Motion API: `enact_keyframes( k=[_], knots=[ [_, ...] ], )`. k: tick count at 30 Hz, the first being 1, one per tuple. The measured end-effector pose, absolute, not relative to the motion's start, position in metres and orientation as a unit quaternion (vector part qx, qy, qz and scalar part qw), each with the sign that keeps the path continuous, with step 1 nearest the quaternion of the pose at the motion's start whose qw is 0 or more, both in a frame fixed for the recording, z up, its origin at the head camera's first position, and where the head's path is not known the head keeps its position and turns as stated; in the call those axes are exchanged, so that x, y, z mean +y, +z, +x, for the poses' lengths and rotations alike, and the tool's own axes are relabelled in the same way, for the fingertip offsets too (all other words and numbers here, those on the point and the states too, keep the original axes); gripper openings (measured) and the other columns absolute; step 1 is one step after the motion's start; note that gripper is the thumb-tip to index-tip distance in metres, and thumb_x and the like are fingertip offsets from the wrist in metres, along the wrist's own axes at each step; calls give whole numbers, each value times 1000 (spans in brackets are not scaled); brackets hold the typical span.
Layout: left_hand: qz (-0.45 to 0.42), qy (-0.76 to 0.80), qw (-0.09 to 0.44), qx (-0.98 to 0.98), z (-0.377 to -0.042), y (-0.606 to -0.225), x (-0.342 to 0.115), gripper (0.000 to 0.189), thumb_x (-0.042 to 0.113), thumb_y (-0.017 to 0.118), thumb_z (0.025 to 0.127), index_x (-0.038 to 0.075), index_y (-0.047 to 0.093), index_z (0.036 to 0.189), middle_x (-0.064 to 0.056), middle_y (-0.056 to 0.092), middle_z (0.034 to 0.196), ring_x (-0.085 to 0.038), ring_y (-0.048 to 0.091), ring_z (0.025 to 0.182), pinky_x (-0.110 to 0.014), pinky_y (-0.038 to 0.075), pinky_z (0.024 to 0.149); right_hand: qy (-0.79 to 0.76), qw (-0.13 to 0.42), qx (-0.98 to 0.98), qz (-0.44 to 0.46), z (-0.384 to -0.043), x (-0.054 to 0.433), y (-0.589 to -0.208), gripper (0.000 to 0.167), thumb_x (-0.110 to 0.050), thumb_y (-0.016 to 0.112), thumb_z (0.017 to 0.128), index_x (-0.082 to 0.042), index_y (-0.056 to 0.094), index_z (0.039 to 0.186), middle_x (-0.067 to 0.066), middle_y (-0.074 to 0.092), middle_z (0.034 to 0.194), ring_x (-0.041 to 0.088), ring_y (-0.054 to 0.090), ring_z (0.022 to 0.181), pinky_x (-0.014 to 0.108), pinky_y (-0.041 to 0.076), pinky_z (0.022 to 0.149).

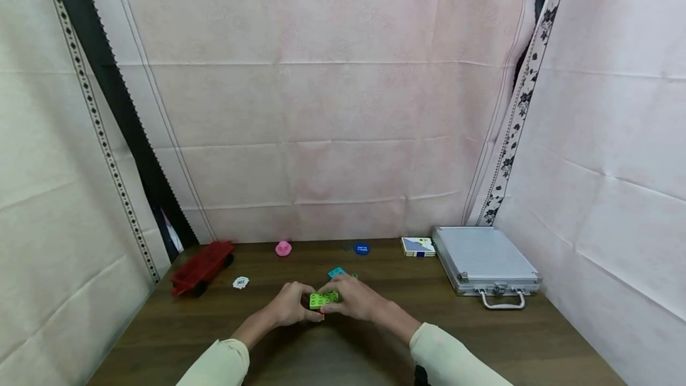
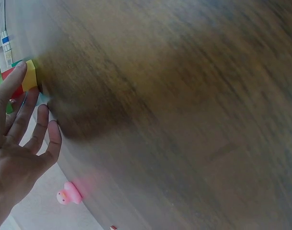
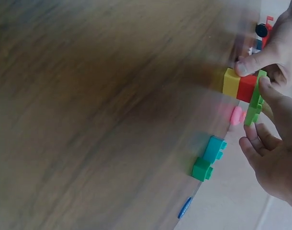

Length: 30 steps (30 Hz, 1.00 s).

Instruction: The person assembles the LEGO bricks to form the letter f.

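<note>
A small stack of toy building bricks is between my two hands, just in front of the table's middle. In the right wrist view it shows a yellow brick [image 3: 230, 83], a red brick [image 3: 246, 89] and, on top, a longer light green brick [image 3: 254, 101]. My left hand [image 1: 289, 306] pinches the lower bricks, its thumb against the yellow and red ones. With thumb and fingers, my right hand [image 1: 356, 299] holds the light green brick. Just beyond the hands stand a blue brick [image 3: 214, 149] and a darker green brick [image 3: 201, 168], side by side.
A red toy cart [image 1: 203, 268] stands at the left, near a white badge-like piece [image 1: 240, 283]. Along the back are a pink toy duck [image 1: 283, 248], a blue disc [image 1: 362, 249] and a small box [image 1: 418, 247]. A silver case [image 1: 488, 260] lies at the right.
</note>
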<state>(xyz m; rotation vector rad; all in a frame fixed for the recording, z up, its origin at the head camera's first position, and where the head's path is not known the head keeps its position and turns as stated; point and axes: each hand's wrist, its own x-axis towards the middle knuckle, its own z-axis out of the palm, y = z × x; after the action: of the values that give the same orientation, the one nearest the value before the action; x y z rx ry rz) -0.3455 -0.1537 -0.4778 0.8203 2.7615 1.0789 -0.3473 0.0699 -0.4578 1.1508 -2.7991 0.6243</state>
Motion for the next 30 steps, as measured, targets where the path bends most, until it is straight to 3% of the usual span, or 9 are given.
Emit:
enact_keyframes(
  k=[4,6,14,21,30],
  knots=[
    [260,354,43,897,-343,-478,-154,36,23,91,81,6,75,108,4,70,91,-13,62,82,-30,52,69,234,32,-895,378,-351,77,-454,44,-37,75,97,-12,70,133,1,69,124,23,64,119,38,54,97],
    [256,358,49,897,-342,-479,-153,38,23,91,81,5,74,109,4,70,92,-13,62,82,-31,53,70,257,35,-891,373,-353,83,-453,43,-33,75,97,-9,70,133,6,68,122,24,66,111,35,56,92],
    [240,349,53,904,-345,-484,-151,40,27,90,82,7,73,112,5,69,94,-14,59,86,-35,53,77,308,48,-886,344,-371,112,-455,39,-24,74,99,-1,70,129,18,67,121,36,65,107,44,57,87],
    [244,354,38,902,-343,-481,-151,41,25,90,81,5,72,113,3,69,95,-12,60,84,-33,53,75,338,47,-884,321,-385,127,-464,37,-12,75,97,2,67,130,23,65,129,43,63,118,55,53,94],
    [243,352,31,903,-341,-481,-152,47,27,92,79,4,71,115,3,70,96,-10,60,84,-31,53,74,328,33,-897,295,-393,133,-478,46,-12,78,95,8,62,134,24,66,131,40,63,122,53,52,98]
  ],
)
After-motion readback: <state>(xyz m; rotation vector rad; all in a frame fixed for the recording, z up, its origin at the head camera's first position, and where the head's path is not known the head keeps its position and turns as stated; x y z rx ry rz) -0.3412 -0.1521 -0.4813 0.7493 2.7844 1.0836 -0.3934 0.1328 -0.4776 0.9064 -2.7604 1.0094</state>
